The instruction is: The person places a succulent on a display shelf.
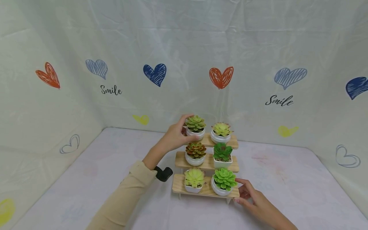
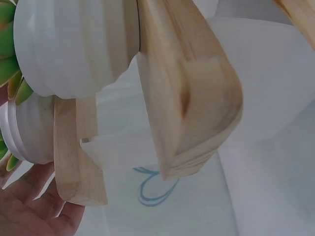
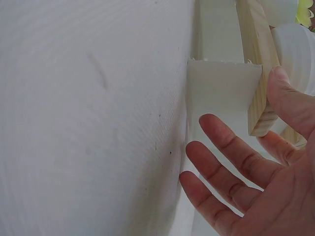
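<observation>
I have my left hand [image 1: 175, 137] curled around the white pot of the top-left succulent [image 1: 195, 127], thumb in front and fingers round the back. That pot sits on the highest step of the wooden stand [image 1: 207, 190], at its left end, just beside a pale yellow-green succulent [image 1: 221, 132] on the same step. My right hand [image 1: 249, 195] lies at the stand's lower right corner, fingers relaxed and spread, thumb touching the edge of the bottom board next to the bright green succulent [image 1: 224, 181]; it grips nothing. The middle step of the stand carries a reddish succulent [image 1: 195, 152] and a dark green one in a square pot [image 1: 222, 155]. The bottom step also holds a light green succulent [image 1: 194, 180] at its left. The stand rests on the white tabletop [image 1: 86, 179], well forward of the heart-printed backdrop [image 1: 155, 74].
</observation>
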